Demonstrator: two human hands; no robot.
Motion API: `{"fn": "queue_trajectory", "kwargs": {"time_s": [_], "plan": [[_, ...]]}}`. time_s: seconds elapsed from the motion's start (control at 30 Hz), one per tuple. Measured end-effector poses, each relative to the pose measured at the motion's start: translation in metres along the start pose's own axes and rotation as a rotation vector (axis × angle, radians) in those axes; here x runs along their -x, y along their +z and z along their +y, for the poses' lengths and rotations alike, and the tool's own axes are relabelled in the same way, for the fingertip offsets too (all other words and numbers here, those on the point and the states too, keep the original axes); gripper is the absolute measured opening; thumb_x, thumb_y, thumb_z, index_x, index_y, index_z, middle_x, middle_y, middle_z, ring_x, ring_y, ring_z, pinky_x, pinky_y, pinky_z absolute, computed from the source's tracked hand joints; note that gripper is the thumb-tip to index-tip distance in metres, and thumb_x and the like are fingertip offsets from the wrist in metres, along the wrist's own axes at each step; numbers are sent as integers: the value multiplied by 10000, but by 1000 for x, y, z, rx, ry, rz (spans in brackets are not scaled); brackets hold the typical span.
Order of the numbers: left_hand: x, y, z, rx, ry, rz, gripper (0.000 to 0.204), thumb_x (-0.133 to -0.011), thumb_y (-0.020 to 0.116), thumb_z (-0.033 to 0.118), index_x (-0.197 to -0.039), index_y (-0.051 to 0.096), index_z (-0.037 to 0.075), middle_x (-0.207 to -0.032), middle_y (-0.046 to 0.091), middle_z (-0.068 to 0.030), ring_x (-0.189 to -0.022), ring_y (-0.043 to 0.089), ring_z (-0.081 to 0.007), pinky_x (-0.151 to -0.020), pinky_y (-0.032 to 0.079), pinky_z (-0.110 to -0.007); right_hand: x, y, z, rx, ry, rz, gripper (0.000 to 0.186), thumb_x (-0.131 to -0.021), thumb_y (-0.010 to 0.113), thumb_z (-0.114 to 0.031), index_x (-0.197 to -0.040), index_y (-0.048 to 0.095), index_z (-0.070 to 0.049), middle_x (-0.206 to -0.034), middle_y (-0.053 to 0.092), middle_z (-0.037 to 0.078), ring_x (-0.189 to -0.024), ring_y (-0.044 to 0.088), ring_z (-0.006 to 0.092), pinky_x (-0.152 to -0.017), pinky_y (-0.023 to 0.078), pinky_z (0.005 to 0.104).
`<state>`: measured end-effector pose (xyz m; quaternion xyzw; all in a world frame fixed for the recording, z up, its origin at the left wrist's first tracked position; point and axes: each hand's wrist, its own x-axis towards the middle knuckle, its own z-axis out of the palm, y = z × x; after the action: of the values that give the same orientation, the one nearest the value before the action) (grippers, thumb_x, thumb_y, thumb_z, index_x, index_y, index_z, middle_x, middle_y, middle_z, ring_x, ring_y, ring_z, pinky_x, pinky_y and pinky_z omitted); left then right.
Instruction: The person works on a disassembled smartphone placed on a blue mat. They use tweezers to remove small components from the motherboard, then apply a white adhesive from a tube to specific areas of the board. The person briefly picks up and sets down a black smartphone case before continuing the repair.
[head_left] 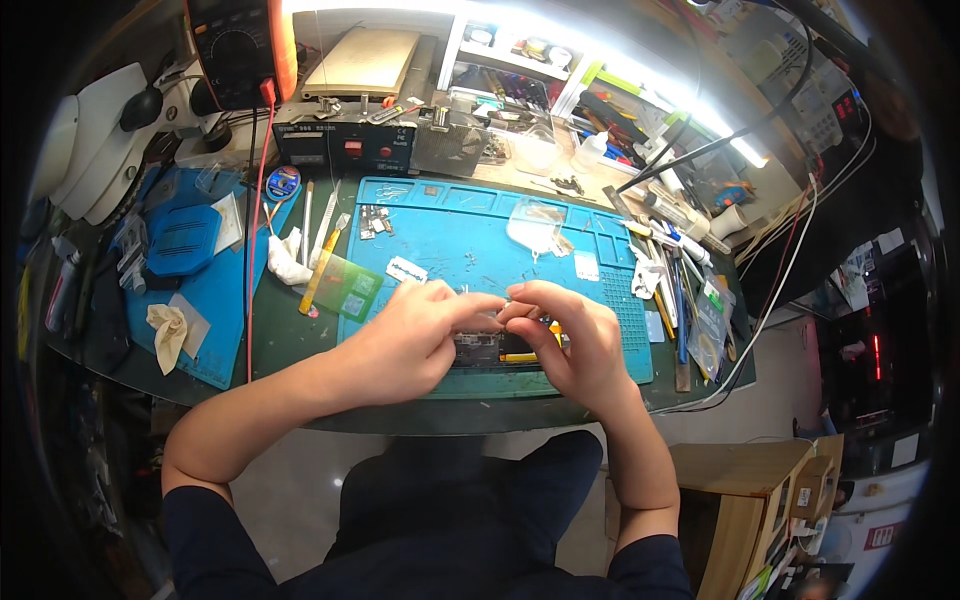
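Note:
Over the near part of a blue work mat (430, 235), my two hands meet fingertip to fingertip. My left hand (425, 330) is closed, with thumb and index finger pinched together. My right hand (572, 330) curls its thumb and fingers in a pinch against the left fingertips. Whatever lies between them is too small or too covered to name. Directly beneath is an opened dark electronic device (478, 350) with a yellow strip, partly hidden by both hands. A razor blade (407, 269) lies just beyond my left hand. A clear plastic container (535, 226) sits farther back.
A yellow-handled knife (325, 265) and a green card (352, 287) lie left of the mat. Pens and tools (680, 290) crowd its right side. Behind stands a black box with red switches (345, 147). A red cable (262, 200) hangs at the left.

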<state>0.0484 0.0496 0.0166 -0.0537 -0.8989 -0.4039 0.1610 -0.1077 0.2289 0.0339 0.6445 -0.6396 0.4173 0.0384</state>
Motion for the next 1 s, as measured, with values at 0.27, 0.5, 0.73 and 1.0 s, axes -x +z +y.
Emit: {"fn": "queue_trajectory", "kwargs": {"time_s": [0.27, 0.5, 0.73, 1.0], "plan": [[-13, -11, -38, -227, -138, 316, 167, -923, 680, 40, -1087, 705, 15, -1010, 734, -128, -884, 700, -316, -795, 549, -391, -5, -6, -16, -76, 166, 2, 529, -918, 728, -31, -1426, 580, -43, -1148, 741, 127, -928, 747, 223, -785, 605, 325], [-35, -15, -40, -288, -91, 161, 134, -878, 747, 106, -990, 714, 42, -943, 704, -115, -899, 689, -304, -786, 540, -405, -10, -7, -23, -250, 204, 78, 524, -921, 666, 66, -1424, 589, -55, -1038, 739, 128, -877, 752, 218, -760, 607, 324], [-44, -5, -47, -396, -3, 129, 121, -859, 773, 172, -925, 731, 79, -923, 692, -67, -908, 668, -289, -806, 497, -428, -4, -12, -13, 14, 194, -30, 552, -930, 692, -1, -1456, 571, -112, -1092, 737, 136, -884, 748, 220, -748, 605, 336], [-45, 0, -49, -505, 17, 91, 112, -895, 728, 175, -901, 681, 73, -912, 653, -100, -914, 634, -311, -799, 446, -441, -7, -8, -19, 71, 160, 18, 550, -922, 726, -42, -1445, 589, -141, -988, 728, 102, -804, 730, 216, -701, 596, 334]]}}
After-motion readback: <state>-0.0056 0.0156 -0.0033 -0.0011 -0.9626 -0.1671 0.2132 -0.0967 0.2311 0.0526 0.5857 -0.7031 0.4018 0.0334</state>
